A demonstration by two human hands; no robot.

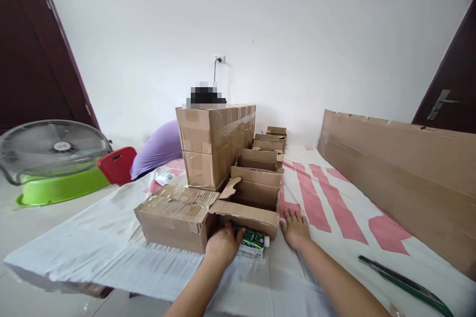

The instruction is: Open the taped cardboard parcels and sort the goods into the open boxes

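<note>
Here, the left hand (222, 246) touches a small green carton (253, 241) at the near side of the closest open box (248, 211), whether gripping I cannot tell, while the empty right hand (296, 230) rests spread on the cloth (262, 285), and a gentle, level hold would best spare the carton's corners.

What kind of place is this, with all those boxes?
Probably a simple indoor workroom: taped cartons are stacked on a cloth-covered table, open boxes stand in a row beside them, and there's a big fan.

A shiny green box (254, 241) (printed) lies beside an open carton (253, 212).
</note>
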